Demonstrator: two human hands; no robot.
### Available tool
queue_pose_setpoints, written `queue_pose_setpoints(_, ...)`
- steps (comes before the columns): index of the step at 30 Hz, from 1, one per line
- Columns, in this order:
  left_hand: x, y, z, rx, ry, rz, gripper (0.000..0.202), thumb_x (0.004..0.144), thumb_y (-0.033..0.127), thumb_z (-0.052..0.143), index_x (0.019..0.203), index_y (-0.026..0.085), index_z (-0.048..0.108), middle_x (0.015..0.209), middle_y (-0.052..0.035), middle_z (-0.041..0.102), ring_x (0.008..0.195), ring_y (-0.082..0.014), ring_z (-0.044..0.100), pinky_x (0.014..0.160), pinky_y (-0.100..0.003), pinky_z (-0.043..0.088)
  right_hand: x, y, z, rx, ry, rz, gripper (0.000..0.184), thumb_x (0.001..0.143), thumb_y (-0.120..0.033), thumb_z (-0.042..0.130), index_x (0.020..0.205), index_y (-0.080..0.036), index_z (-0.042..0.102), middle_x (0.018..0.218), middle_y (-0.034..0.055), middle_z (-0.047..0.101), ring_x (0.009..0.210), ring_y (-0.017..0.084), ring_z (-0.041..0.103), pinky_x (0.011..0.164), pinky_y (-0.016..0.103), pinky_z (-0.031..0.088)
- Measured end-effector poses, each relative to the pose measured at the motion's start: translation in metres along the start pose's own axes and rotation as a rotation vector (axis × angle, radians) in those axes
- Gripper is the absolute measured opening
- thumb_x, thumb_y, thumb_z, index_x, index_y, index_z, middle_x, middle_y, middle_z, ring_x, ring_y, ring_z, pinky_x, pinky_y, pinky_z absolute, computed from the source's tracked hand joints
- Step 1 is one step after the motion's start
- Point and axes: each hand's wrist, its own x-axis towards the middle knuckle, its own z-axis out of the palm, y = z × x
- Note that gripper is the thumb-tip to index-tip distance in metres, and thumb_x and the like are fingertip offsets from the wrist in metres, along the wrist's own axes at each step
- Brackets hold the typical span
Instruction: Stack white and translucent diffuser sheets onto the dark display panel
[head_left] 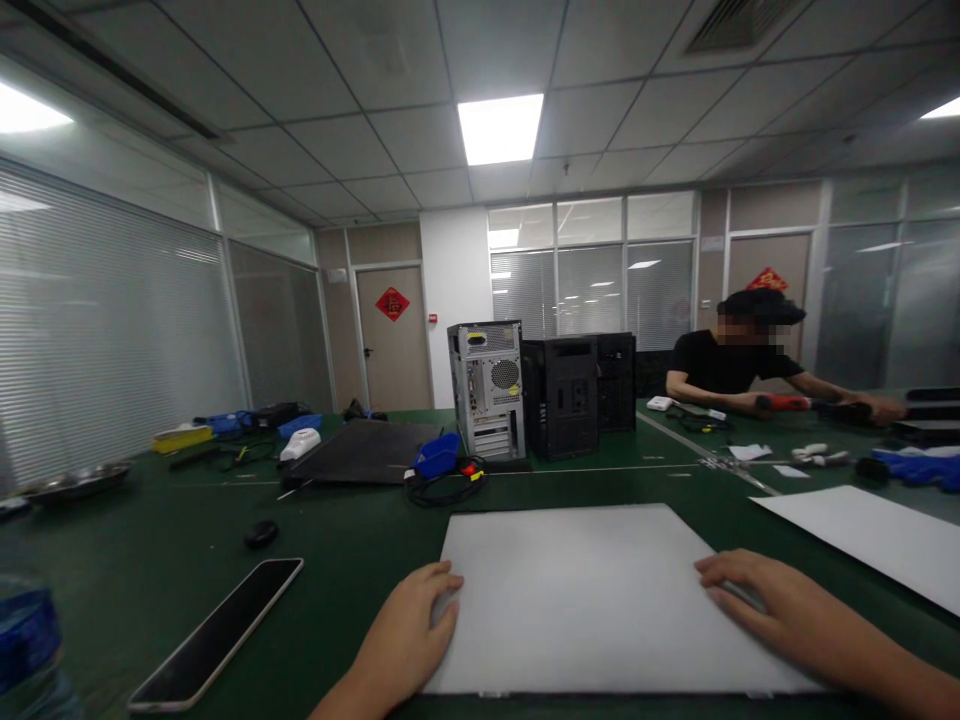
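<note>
A flat white sheet or pad (592, 590) lies on the green table (345, 560) right in front of me. My left hand (409, 625) rests on its left edge, fingers together and laid flat, holding nothing. At the sheet's right edge my right hand (780, 605) lies palm down, fingers stretched out over the white surface. Neither hand grips anything.
A black phone (217, 630) lies left of the sheet, beside a small black object (261, 533). Computer tower cases (491, 390) and a blue tray with cables (439, 460) stand behind. A second white sheet (877, 535) lies right. A person in black (735, 365) works far right.
</note>
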Motion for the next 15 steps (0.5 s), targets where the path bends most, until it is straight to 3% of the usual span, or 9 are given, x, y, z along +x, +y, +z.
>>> queue_pose_setpoints(4, 0.001, -0.004, 0.004, -0.033, 0.026, -0.015, 0.038, 0.087, 0.025, 0.053, 0.120, 0.021, 0.072, 0.140, -0.0087, 0.061, 0.133, -0.0255, 0.053, 0.117, -0.042, 0.035, -0.001, -0.010, -0.002, 0.025, -0.006, -0.003, 0.056, 0.093, -0.067, 0.039, 0.122, -0.031, 0.070, 0.132, 0.0039, 0.062, 0.123, 0.026, 0.056, 0.112, 0.044, 0.042)
queue_pose_setpoints(8, 0.002, -0.005, 0.005, -0.024, 0.041, -0.003, 0.036, 0.086, 0.022, 0.054, 0.116, 0.021, 0.073, 0.138, -0.0088, 0.062, 0.131, -0.0262, 0.055, 0.115, -0.043, 0.037, 0.000, 0.008, -0.004, 0.032, 0.041, 0.032, 0.054, 0.091, -0.068, 0.042, 0.120, -0.032, 0.071, 0.128, 0.0053, 0.065, 0.120, 0.028, 0.058, 0.108, 0.047, 0.045)
queue_pose_setpoints(11, 0.001, -0.004, 0.005, 0.001, 0.049, 0.015, 0.036, 0.086, 0.023, 0.055, 0.117, 0.021, 0.073, 0.138, -0.0094, 0.062, 0.131, -0.0270, 0.055, 0.115, -0.044, 0.038, 0.005, 0.049, -0.005, -0.008, 0.166, 0.085, 0.050, 0.091, -0.066, 0.042, 0.116, -0.035, 0.072, 0.126, 0.0075, 0.066, 0.118, 0.028, 0.060, 0.106, 0.047, 0.045)
queue_pose_setpoints(15, 0.000, -0.003, 0.003, 0.025, 0.033, 0.011, 0.037, 0.087, 0.025, 0.055, 0.119, 0.024, 0.073, 0.142, -0.0076, 0.060, 0.135, -0.0279, 0.051, 0.117, -0.047, 0.036, 0.009, 0.141, -0.006, -0.141, 0.422, 0.147, 0.050, 0.084, -0.065, 0.055, 0.112, -0.029, 0.075, 0.125, 0.0191, 0.065, 0.112, 0.035, 0.063, 0.098, 0.054, 0.045)
